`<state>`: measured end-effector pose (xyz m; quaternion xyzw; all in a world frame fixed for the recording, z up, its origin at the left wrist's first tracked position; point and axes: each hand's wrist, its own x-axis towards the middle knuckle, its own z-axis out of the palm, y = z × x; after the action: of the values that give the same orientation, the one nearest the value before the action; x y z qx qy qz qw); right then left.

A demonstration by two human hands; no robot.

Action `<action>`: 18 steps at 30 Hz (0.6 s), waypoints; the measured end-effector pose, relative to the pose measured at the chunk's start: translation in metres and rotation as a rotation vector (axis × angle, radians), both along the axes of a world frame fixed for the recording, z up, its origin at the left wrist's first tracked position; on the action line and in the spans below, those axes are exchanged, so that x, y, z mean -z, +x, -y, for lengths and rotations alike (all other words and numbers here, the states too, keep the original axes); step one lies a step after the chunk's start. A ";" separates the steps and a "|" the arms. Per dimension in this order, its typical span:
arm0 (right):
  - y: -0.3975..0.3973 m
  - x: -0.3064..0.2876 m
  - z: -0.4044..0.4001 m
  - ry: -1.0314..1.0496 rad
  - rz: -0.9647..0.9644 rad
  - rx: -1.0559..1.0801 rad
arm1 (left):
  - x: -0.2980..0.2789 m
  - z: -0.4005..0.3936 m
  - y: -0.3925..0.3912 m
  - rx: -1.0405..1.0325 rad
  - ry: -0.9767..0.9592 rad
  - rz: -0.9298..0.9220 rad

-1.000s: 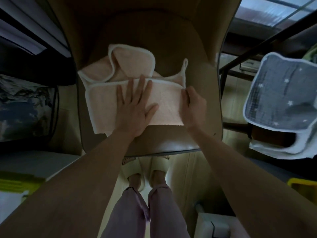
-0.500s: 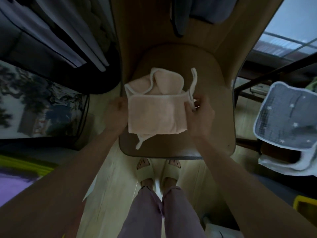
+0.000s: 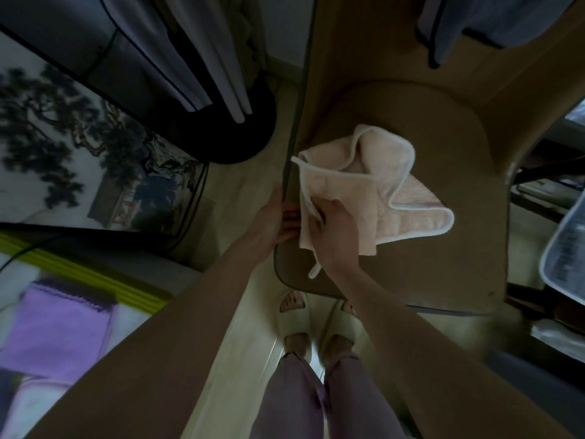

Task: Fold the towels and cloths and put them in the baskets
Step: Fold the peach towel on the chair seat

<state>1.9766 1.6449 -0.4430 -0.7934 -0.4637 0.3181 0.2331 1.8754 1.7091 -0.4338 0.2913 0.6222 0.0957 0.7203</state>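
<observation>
A pink towel with white trim [image 3: 373, 198] lies partly folded on the tan chair seat [image 3: 443, 267], near its left edge. My right hand [image 3: 335, 229] lies on top of the towel's left side and pinches an edge of it there. My left hand [image 3: 278, 223] is at the seat's left edge with its fingers slipped under the towel's left side, partly hidden by the cloth. The towel's right corner lies spread out on the seat.
A purple cloth [image 3: 60, 331] lies at the lower left beside a yellow-green rim [image 3: 88, 274]. A grey cloth with white trim [image 3: 563, 248] sits at the right edge. A dark cloth [image 3: 493, 23] hangs over the chair back. My feet in slippers [image 3: 316, 324] stand below the seat.
My right hand has carried the towel's right edge across to the left side. My left hand moved from pressing flat on top to under the left side. The view swung left.
</observation>
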 end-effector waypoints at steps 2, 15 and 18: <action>-0.003 0.004 0.003 -0.038 0.039 -0.076 | 0.002 0.001 0.000 -0.025 -0.023 0.013; 0.100 0.001 -0.025 -0.123 -0.019 -0.067 | 0.014 -0.003 0.051 0.118 0.208 -0.397; 0.113 0.000 -0.042 -0.203 -0.049 -0.193 | 0.016 -0.004 0.053 0.119 0.276 -0.422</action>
<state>2.0892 1.6872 -0.4431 -0.7566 -0.4975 0.4035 0.1309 1.9286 1.7134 -0.4498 0.4366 0.7215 0.0742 0.5323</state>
